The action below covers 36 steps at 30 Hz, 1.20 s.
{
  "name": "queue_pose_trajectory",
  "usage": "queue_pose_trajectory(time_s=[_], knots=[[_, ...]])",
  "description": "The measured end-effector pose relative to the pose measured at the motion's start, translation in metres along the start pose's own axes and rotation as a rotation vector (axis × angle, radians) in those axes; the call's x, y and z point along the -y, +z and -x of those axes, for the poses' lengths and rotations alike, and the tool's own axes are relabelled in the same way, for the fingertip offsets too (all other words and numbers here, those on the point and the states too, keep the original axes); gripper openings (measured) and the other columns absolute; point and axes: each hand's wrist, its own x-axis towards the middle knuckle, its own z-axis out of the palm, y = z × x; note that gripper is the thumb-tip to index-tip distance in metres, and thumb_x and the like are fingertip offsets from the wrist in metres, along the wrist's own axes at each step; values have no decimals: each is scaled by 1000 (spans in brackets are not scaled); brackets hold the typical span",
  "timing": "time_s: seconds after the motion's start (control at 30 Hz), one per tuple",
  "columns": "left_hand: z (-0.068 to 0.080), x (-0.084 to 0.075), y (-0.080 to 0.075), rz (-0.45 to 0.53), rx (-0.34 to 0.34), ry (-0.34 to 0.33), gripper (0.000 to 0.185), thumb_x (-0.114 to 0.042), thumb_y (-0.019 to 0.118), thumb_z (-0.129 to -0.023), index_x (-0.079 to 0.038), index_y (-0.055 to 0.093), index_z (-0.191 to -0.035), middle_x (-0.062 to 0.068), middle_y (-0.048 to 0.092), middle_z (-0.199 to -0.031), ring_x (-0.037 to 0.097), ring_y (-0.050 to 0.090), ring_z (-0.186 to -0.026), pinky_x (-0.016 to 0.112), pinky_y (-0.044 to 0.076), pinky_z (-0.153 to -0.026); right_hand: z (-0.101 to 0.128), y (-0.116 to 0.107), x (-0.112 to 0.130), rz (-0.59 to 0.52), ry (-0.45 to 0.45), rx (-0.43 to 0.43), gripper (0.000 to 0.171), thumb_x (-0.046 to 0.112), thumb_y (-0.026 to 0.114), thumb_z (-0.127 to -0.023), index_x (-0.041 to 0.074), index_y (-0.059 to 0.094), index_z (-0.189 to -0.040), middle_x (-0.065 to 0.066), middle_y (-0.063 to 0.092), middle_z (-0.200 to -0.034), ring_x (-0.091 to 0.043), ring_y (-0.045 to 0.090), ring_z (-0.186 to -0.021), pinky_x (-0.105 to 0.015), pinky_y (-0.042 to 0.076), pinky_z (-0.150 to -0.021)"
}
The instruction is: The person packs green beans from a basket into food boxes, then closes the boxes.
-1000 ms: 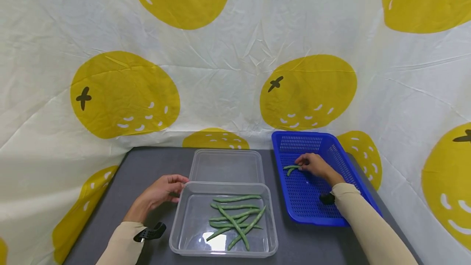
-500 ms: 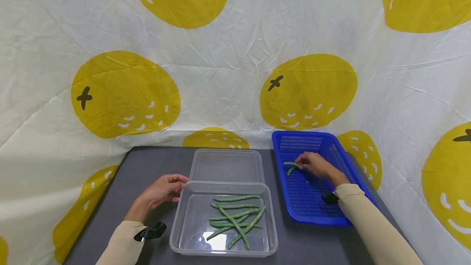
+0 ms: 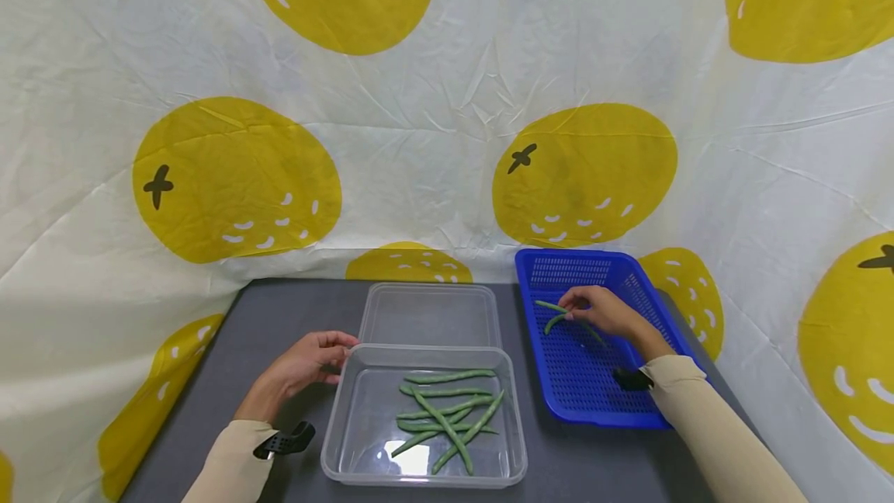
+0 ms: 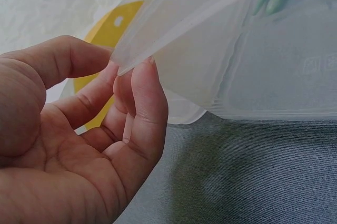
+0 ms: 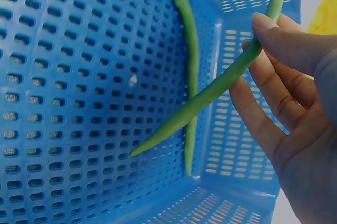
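Note:
My right hand [image 3: 581,309] is inside the blue basket [image 3: 602,418] at the right and pinches one green bean [image 3: 552,306], held just above the mesh floor. The right wrist view shows that held bean [image 5: 221,82] across my fingertips [image 5: 268,29], crossing over a second bean [image 5: 190,71] that lies on the basket floor. My left hand [image 3: 327,354] curls at the far left corner of the clear container [image 3: 334,418]. In the left wrist view its fingertips [image 4: 139,84] touch under the container rim [image 4: 210,6]. Several green beans [image 3: 447,414] lie in the container.
A clear lid [image 3: 429,315] lies flat behind the container on the dark grey table [image 3: 279,317]. A white cloth with yellow fruit prints [image 3: 447,138] hangs close behind and at both sides. A black wrist mount [image 3: 286,441] sits on my left sleeve.
My right hand has lifted one bean slightly off the basket floor and turned it, and my right forearm has drifted a little right. The left hand has stayed at the container corner.

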Motion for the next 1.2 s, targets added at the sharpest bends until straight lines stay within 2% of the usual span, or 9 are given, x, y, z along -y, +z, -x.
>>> queue_pose_trajectory(time_s=[0.2, 0.5, 0.8, 1.2], knots=[[1, -1, 0, -1, 5, 1, 40, -13, 58, -100, 9, 55, -133, 20, 67, -112, 23, 64, -91, 37, 57, -74, 3, -3, 9, -28, 7, 3, 17, 3, 71, -93, 0, 69, -110, -7, 71, -96, -23, 65, -89, -28, 54, -78], [0, 2, -1, 0, 7, 2, 38, -12, 58, -100, 8, 56, -132, 19, 67, -110, 22, 63, -89, 37, 57, -74, 9, -4, 28, -45, -10, -5, 18, -1, 70, -92, -1, 69, -110, -11, 71, -97, -24, 66, -90, -27, 55, -78], [-1, 1, 0, -4, -14, -8, 35, -12, 58, -99, 5, 60, -130, 26, 64, -115, 23, 63, -90, 37, 57, -75, 16, -7, 42, -43, -9, -42, 18, 6, 72, -93, 5, 69, -110, -6, 70, -99, -24, 64, -92, -26, 55, -79], [1, -1, 1, -8, -21, -12, 37, -12, 57, -99, 6, 58, -131, 30, 62, -118, 30, 63, -94, 38, 57, -75, 19, -3, 69, -76, -95, -73, 19, 6, 75, -91, 12, 71, -108, -7, 71, -102, -19, 65, -91, -29, 56, -79]])
